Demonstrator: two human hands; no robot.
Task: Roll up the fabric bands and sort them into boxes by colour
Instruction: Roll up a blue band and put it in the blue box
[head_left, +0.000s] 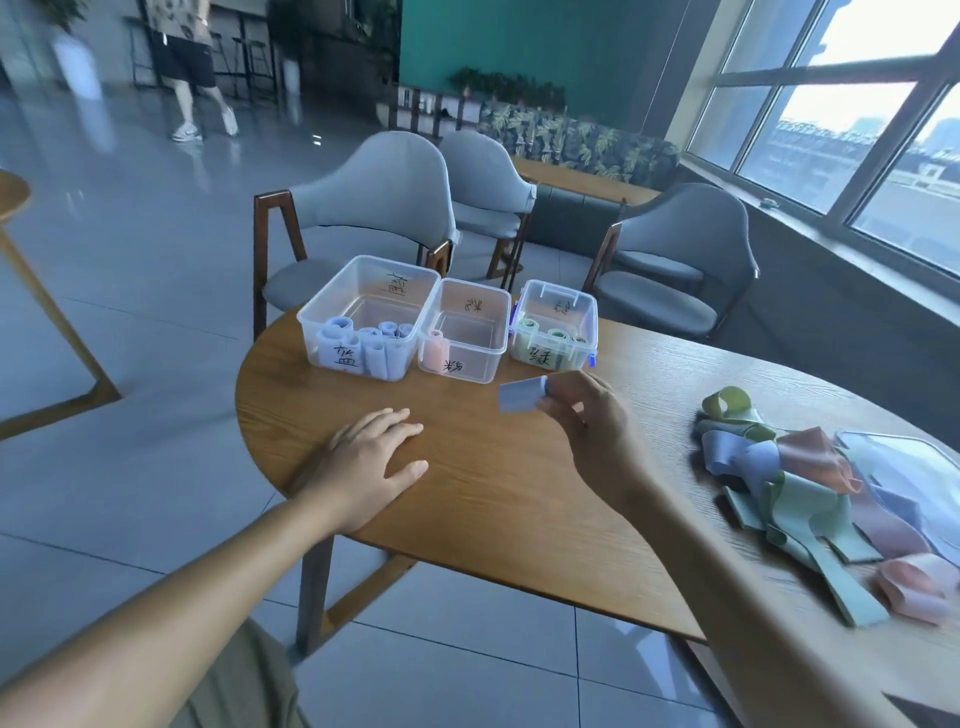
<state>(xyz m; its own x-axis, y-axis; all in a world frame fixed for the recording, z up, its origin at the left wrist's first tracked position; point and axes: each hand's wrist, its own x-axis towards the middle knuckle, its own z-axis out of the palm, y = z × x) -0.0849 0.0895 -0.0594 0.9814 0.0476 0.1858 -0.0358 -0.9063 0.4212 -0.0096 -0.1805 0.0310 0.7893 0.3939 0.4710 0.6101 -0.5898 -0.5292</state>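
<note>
My right hand (589, 421) pinches a rolled blue band (521, 395) above the wooden table (493, 499), just in front of the boxes. My left hand (371, 460) lies flat on the table near its left edge, fingers straight. Three clear plastic boxes stand in a row at the far edge: the left box (363, 317) holds several blue rolls, the middle box (465, 330) holds one pink roll, the right box (553, 325) holds green rolls. A pile of loose bands (810, 488) in blue, pink and green lies at the right.
A clear plastic lid (914, 457) lies beside the pile at the right. Grey chairs (374, 208) stand behind the table. A person (189, 67) walks in the far background. Windows run along the right wall.
</note>
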